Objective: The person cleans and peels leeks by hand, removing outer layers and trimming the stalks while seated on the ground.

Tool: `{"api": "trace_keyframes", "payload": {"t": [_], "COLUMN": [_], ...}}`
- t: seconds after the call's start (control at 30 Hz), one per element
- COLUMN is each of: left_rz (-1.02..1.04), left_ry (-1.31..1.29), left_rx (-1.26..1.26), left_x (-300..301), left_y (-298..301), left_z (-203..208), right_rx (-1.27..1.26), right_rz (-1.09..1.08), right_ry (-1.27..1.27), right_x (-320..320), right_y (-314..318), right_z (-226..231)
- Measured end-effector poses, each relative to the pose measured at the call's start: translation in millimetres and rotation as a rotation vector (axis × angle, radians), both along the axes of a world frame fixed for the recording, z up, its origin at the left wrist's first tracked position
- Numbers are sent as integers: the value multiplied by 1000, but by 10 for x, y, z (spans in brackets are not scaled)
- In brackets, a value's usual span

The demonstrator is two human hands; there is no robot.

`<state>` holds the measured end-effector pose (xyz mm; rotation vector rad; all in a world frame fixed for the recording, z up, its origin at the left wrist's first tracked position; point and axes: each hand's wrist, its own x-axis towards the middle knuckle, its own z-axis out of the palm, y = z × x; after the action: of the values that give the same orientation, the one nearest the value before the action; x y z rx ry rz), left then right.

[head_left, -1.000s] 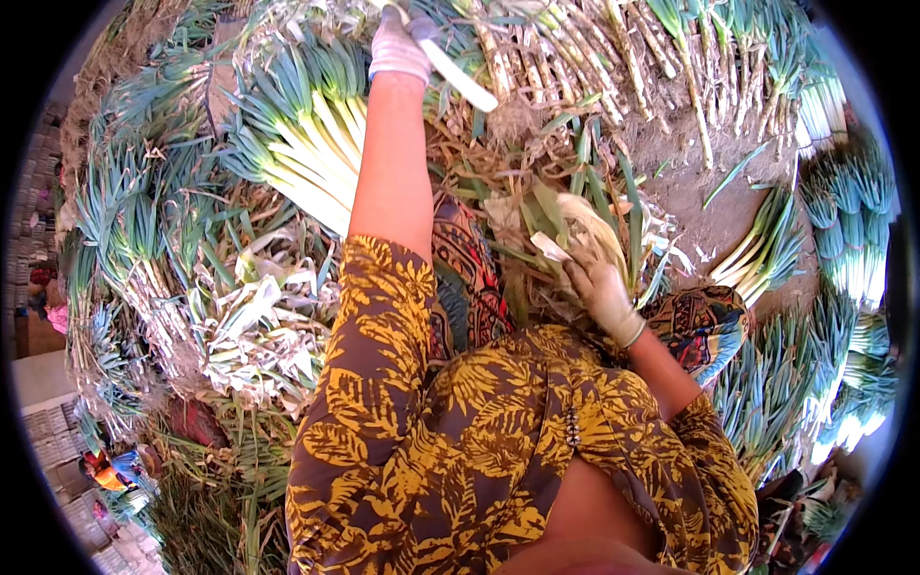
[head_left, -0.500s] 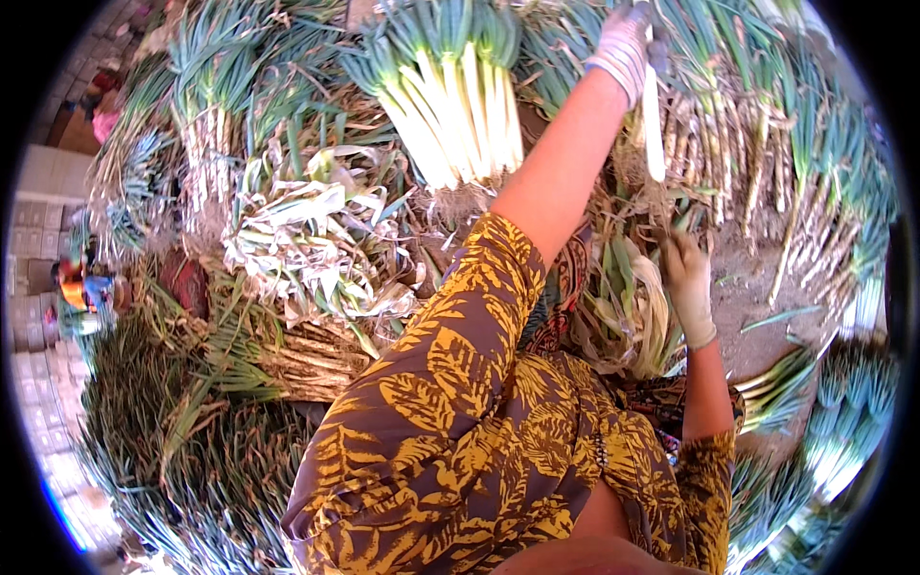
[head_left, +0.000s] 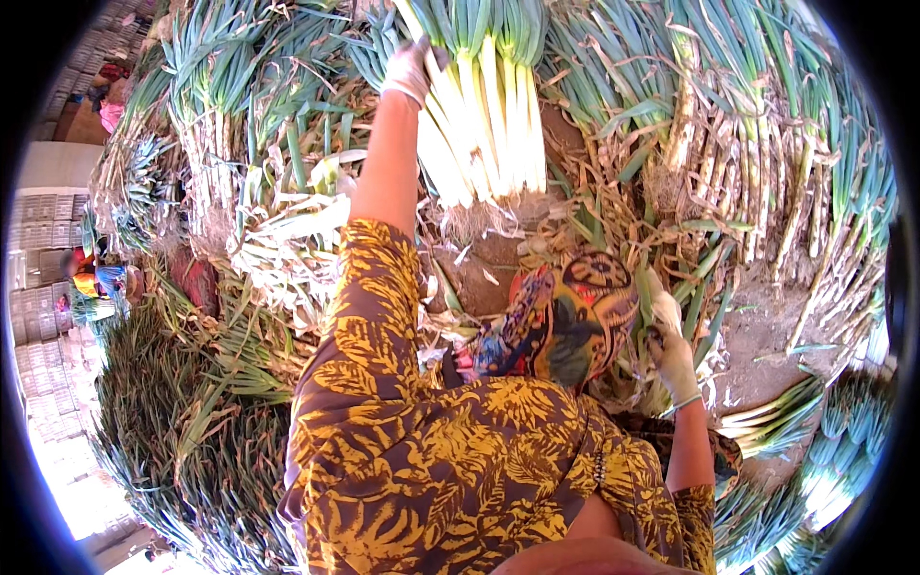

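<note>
My left hand (head_left: 407,72), in a light glove, is closed round a green onion (head_left: 414,21) at the left edge of a bunch of cleaned green onions (head_left: 494,125). Their stalks are white and bare, with green tops pointing away from me and roots towards me. Close to my right knee, my gloved right hand (head_left: 673,359) has its fingers curled in. It is beside pale, stripped leaves (head_left: 663,305); whether it grips any of them is hidden.
Uncleaned green onions (head_left: 704,144) lie in rows at the far right. A heap of stripped leaves (head_left: 292,240) is left of the cleaned bunch. Dark green onions (head_left: 192,450) cover the near left. My patterned trouser leg (head_left: 575,321) is between my arms.
My left hand has swung left from the far right to the cleaned bunch, carrying a green onion. My right hand has come nearer my body, and my knee now shows.
</note>
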<state>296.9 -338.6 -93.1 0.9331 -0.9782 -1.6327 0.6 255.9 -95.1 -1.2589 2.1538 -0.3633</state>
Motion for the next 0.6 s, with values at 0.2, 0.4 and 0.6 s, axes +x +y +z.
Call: {"api": "trace_keyframes", "payload": {"t": [0.2,0.4,0.6], "left_rz": [149,96,-143], "left_ry": [-555,-1121,-1372], "left_rx": [80,-113,-26], "left_x": [32,-41,66], "left_y": [-24,324,485], "left_z": [-1858,-1111,-1217], "right_rx": [41,63,90], "right_rz": [117,56,88], "right_ry": [15,-36,-65], "right_x": [-41,182,322], "right_y": [-33,-44,99], "right_z": [9,289,440]}}
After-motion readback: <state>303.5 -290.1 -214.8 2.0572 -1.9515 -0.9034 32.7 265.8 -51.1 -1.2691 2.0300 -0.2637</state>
